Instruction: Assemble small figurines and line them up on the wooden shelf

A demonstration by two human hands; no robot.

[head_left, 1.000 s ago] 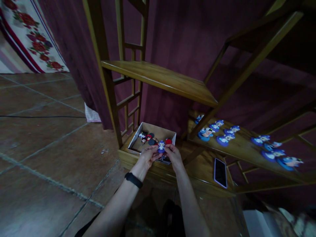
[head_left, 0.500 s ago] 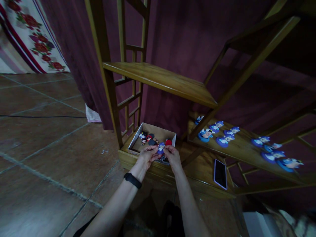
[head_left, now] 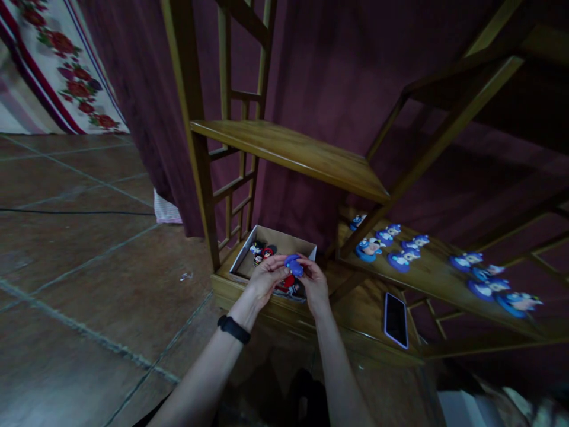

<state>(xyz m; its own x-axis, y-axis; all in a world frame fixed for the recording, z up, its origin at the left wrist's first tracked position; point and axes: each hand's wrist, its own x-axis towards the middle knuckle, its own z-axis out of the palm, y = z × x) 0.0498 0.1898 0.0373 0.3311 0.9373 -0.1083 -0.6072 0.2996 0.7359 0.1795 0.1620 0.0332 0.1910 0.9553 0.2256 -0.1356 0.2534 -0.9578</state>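
Observation:
A small purple figurine [head_left: 294, 265] is held between my two hands, just above a shallow cardboard box [head_left: 242, 256]. My left hand [head_left: 267, 277] grips it from the left with thumb and fingers. From the other side, the fingers of my right hand [head_left: 313, 281] close on it. Its plain purple side is turned up, so no face shows. Inside the box lie several small figures [head_left: 258, 249] in black and red, partly hidden behind my hands.
Several purple and blue figurines [head_left: 403, 257] stand on the wooden shelf [head_left: 427, 277] to the right. A phone [head_left: 395, 320] lies on the lower board. An upper shelf [head_left: 288, 153] and a slanting post overhang the space before me.
The figurine has been turned over in my hands, from its front with a face to its plain purple side. Both hands stay above the box.

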